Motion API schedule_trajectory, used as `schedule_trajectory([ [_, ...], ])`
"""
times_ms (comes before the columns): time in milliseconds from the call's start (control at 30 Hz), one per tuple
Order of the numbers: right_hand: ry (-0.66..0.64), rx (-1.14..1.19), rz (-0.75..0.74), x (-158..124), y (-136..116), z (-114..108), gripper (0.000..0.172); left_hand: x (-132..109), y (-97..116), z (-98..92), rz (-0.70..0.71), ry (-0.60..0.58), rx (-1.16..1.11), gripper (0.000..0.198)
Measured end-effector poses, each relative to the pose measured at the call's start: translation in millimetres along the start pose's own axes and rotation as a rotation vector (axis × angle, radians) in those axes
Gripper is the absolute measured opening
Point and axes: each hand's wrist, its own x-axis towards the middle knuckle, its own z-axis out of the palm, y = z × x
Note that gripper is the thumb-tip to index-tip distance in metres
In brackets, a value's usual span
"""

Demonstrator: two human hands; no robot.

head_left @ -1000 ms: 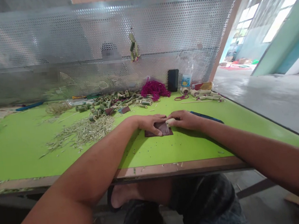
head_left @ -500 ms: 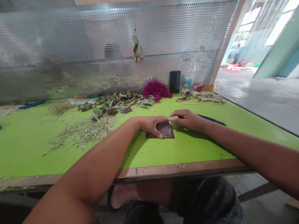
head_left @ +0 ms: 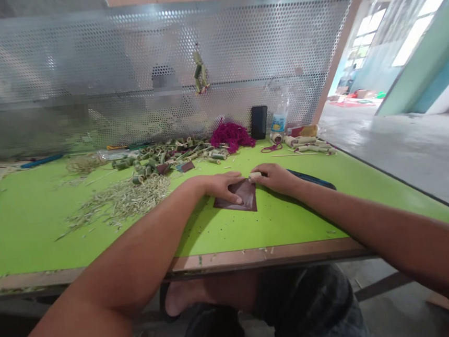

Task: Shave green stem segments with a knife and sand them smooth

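The left arm (head_left: 137, 249) and right arm (head_left: 363, 222) are bare. Lower centre, dark shorts (head_left: 310, 297) look faded; left of them, dark footwear (head_left: 164, 302).

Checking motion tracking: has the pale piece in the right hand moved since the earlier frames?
Yes, slightly: judged against the standing black slab, the pale piece in the right hand has shifted up the picture, closer to that slab.

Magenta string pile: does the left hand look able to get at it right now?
Probably yes: the left hand rests on the brown sheet and would have to leave it, but only green tabletop with small scraps seems to separate it from the magenta string pile.
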Motion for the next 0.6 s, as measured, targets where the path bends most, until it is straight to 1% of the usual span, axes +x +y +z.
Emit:
schedule_trajectory([
  [100, -0.169, 0.093, -0.117, -4.3, -8.3, 0.8, 0.032, 0.9, 0.8, -1.9, 0.004, -0.016, 0.005, 0.111],
  [133, -0.195, 0.109, -0.128, -4.8, -9.8, 0.7, 0.032, 1.2, 0.7, -2.3, 0.009, -0.018, 0.008, 0.111],
  [167, -0.188, 0.096, -0.112, -4.7, -10.6, 0.6, 0.032, 1.5, 0.6, -2.6, 0.008, -0.017, 0.011, 0.111],
  [267, -0.084, 0.004, -0.040, -3.4, -11.7, 0.2, 0.030, 1.7, 0.3, -3.0, -0.004, -0.013, 0.014, 0.108],
  [300, -0.092, 0.015, -0.054, -3.3, -12.0, 0.0, 0.030, 1.6, 0.4, -3.1, -0.005, -0.015, 0.015, 0.108],
  [367, -0.178, 0.092, -0.124, -3.8, -12.3, -0.3, 0.030, 1.5, 1.0, -3.4, 0.004, -0.021, 0.017, 0.108],
  [433, -0.211, 0.122, -0.139, -3.6, -10.8, -0.3, 0.032, 1.6, 1.5, -3.5, 0.011, -0.021, 0.021, 0.109],
  [533, -0.071, -0.007, -0.055, -1.5, -6.6, 1.0, 0.031, 1.7, 1.5, -3.2, -0.007, -0.017, 0.015, 0.109],
  [567, -0.052, -0.032, -0.064, -1.1, -5.6, 1.6, 0.030, 1.7, 1.3, -3.1, -0.011, -0.017, 0.011, 0.108],
  [600, -0.061, -0.033, -0.097, -1.1, -5.0, 2.1, 0.030, 1.6, 1.2, -3.0, -0.010, -0.020, 0.008, 0.108],
])
